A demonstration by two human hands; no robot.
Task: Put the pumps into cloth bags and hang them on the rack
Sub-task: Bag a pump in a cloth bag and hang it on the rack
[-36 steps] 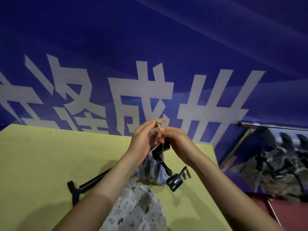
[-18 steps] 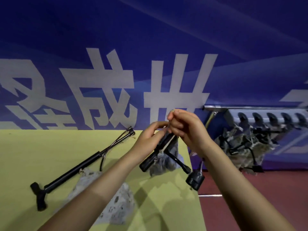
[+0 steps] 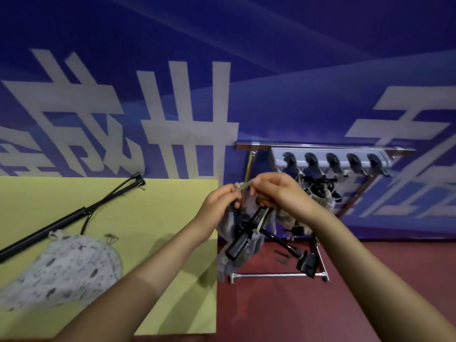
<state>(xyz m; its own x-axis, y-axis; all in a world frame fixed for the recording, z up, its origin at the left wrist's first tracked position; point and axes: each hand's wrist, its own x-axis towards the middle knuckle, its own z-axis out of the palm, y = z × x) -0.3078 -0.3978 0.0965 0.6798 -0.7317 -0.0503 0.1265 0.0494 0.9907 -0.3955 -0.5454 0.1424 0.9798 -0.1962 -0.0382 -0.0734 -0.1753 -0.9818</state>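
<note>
Hands: my left hand (image 3: pixel 222 201) and right hand (image 3: pixel 276 191) each pinch the drawstring (image 3: pixel 243 185) | Load: soft cloth bag (image 3: pixel 230 253), stiff pump (image 3: pixel 246 233) protruding, hangs past the table's (image 3: pixel 172 218) right edge, near rack (image 3: pixel 328 160) | Handling: likely bottom-heavy; carry by cord.

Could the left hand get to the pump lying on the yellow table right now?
Probably not yet: the left hand pinches the drawstring of the held cloth bag. Otherwise the path to the pump looks unobstructed.

Yellow table (image 3: pixel 160 206); black pump (image 3: pixel 49 228); white bag (image 3: pixel 71 265), dark specks; blue banner (image 3: pixel 271 70).
</note>
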